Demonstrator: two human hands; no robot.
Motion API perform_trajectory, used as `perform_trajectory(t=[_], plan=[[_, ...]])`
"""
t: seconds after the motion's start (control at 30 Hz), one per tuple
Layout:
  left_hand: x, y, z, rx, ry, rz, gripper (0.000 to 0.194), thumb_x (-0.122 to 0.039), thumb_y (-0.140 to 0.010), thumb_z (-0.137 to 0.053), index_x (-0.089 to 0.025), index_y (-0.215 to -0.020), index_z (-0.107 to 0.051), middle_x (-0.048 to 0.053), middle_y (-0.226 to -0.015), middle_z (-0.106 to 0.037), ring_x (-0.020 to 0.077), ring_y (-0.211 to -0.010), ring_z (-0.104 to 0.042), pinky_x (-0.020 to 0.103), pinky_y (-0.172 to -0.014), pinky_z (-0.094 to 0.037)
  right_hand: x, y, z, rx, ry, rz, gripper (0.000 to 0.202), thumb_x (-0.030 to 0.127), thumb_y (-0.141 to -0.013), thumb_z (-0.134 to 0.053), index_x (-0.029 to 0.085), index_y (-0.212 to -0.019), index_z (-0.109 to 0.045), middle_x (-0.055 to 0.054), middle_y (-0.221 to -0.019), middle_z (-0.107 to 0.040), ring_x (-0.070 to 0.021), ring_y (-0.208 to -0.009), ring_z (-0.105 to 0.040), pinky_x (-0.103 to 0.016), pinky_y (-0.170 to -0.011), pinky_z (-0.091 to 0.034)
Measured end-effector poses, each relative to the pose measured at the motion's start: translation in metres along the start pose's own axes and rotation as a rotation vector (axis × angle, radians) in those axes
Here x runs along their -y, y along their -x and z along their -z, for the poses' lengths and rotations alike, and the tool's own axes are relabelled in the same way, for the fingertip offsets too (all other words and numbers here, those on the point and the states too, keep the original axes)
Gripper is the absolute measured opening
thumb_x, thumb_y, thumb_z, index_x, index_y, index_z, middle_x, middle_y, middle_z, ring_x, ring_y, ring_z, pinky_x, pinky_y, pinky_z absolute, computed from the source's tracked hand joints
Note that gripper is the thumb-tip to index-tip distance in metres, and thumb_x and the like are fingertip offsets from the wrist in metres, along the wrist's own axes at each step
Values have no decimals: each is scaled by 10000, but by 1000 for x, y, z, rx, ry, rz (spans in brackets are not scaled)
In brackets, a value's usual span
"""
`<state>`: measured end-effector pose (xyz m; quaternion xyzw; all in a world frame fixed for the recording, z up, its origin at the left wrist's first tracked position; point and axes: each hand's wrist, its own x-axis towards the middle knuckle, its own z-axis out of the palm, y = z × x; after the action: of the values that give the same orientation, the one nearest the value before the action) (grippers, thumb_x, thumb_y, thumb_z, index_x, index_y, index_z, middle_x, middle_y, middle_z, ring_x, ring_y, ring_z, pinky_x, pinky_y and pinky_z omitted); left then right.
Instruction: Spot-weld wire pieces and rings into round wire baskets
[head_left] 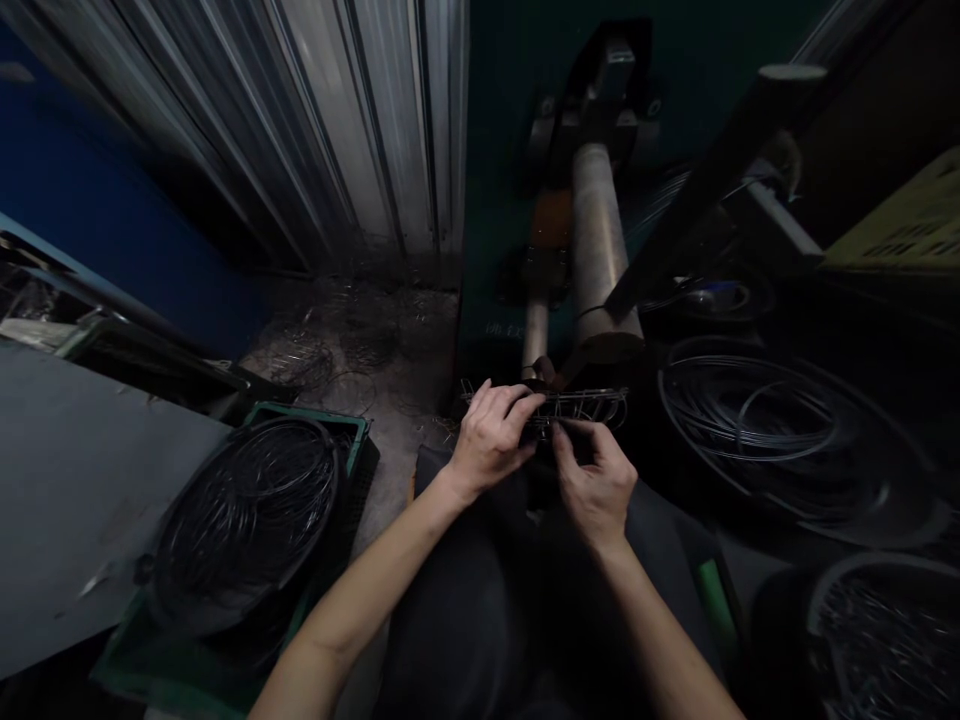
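Note:
A small wire frame (589, 405) of thin bent metal rods sits above my lap, just under the arms of a machine. My left hand (491, 435) grips its left part, fingers curled over the top. My right hand (596, 475) pinches at its near side, thumb and forefinger close together; whether a small loose piece is between them is too dark to tell. Right behind the frame are the tip of a thin metal arm (535, 335) and the blunt end of a thick metal cylinder (604, 260), both sticking out from the green machine (495, 200).
At the left, a round tray of dark wire (247, 510) rests on a green crate (356, 430). Wire rings fill a black basin (750, 410) on the right, with a tub of small metal pieces (892, 640) nearer. A slanting dark bar (697, 190) crosses beside the cylinder. Wire scraps (337, 340) litter the floor.

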<state>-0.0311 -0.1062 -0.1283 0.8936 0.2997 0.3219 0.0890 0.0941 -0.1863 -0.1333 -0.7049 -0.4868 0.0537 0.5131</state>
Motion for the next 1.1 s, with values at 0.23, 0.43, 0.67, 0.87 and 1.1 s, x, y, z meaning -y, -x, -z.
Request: perform_trajectory(t=[0.23,0.43,0.67,0.87,1.1], plan=[[5,-5,-4,-41,12,-22,453,-234,-765,-630,-163,-1195,-508,92,-1137,-602,212,-1086,-570,455,-1072,-381,-8,-5,-5,-5,-3,39,195,371,-862,-568,183,-867,-621,-39,-807,-653,-154,-715,-614,-281,-715,-491],[5,-8,-2,-23,-16,-8,424,-257,-786,-621,-167,-1188,-522,95,-1135,-603,212,-1084,-569,453,-1069,-380,-7,-7,-7,5,19,43,209,382,-872,-551,184,-865,-619,-41,-803,-650,-152,-710,-607,-274,-686,-484],[7,-8,-2,-41,-68,-39,451,-226,-756,-646,-167,-1185,-518,91,-1142,-596,222,-1076,-565,449,-1058,-389,-7,-9,-6,20,38,99,207,353,-892,-518,167,-893,-607,-53,-833,-661,-151,-728,-614,-272,-695,-483],[7,-9,-5,-67,-90,-55,474,-210,-742,-653,-170,-1192,-508,83,-1142,-597,214,-1069,-570,438,-1057,-394,-13,-9,-7,6,77,218,206,328,-921,-471,170,-889,-598,-57,-823,-658,-155,-749,-619,-270,-696,-486],[6,-8,-6,-65,-74,-31,429,-203,-755,-625,-181,-1169,-516,76,-1125,-610,206,-1073,-573,432,-1069,-378,-14,-8,-13,-39,67,230,202,323,-925,-456,175,-884,-587,-58,-811,-644,-149,-716,-603,-276,-678,-493]])
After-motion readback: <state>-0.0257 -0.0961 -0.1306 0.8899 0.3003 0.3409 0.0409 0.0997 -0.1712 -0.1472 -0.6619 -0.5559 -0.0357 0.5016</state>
